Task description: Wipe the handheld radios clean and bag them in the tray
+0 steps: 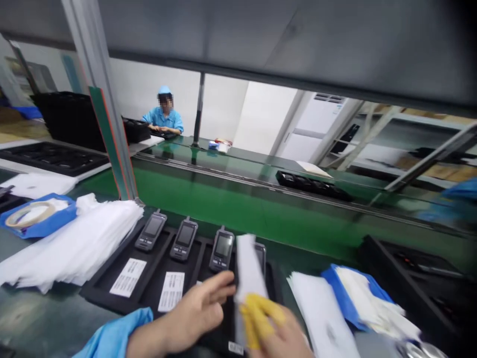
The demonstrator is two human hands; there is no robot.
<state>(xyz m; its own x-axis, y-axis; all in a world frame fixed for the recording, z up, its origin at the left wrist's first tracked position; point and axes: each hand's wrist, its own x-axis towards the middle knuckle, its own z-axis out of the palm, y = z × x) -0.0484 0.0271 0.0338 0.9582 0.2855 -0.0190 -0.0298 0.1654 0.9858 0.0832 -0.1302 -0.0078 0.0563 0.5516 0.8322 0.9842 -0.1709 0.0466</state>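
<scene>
My right hand (274,328), with yellow covers on its fingers, is closed on a narrow white sleeve (250,266), blurred by motion. The sleeve stands over the rightmost compartment and partly hides a handheld radio (262,253) there. My left hand (199,313) is beside it, fingers stretched out and holding nothing, above the black tray (149,293). Three more radios with screens lie in the tray: one on the left (151,231), one in the middle (184,239) and one nearest my hands (222,249). White printed labels (128,277) lie below them.
A stack of white sleeves (93,238) and a blue bin with a tape roll (40,214) are at left. At right are more white sheets (322,308), a blue bin (339,293) and black trays (421,278). A metal post (106,99) rises behind. A co-worker (164,117) sits beyond.
</scene>
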